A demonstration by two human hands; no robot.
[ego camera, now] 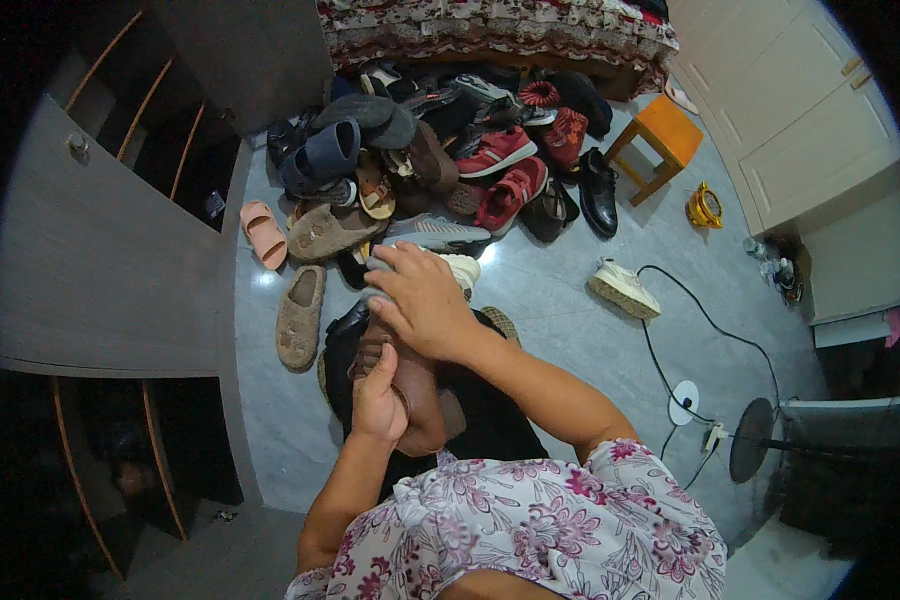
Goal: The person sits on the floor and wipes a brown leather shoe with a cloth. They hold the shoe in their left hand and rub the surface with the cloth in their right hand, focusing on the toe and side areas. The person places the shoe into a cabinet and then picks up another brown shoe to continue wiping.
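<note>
A brown leather shoe (418, 401) lies over my lap, its toe end away from me. My left hand (380, 401) grips its side, thumb on top over the woven or strapped part. Across the far end of the shoe lies my right hand (420, 304), fingers curled round a grey item (376, 264), perhaps a cloth, that is mostly covered. Just beyond my hands sits a white shoe (463, 271). A fuzzy beige slipper (301, 319) rests on the floor to the left, below another fuzzy slipper (330, 232).
A large heap of shoes, with red sneakers (511, 193), fills the floor ahead. Pink slides (264, 235) lie near the open cabinet (112, 247). Right are a wooden stool (656, 135), a yellow round object (703, 206), a cream shoe (624, 289), a black cable (746, 341) and a fan (752, 440).
</note>
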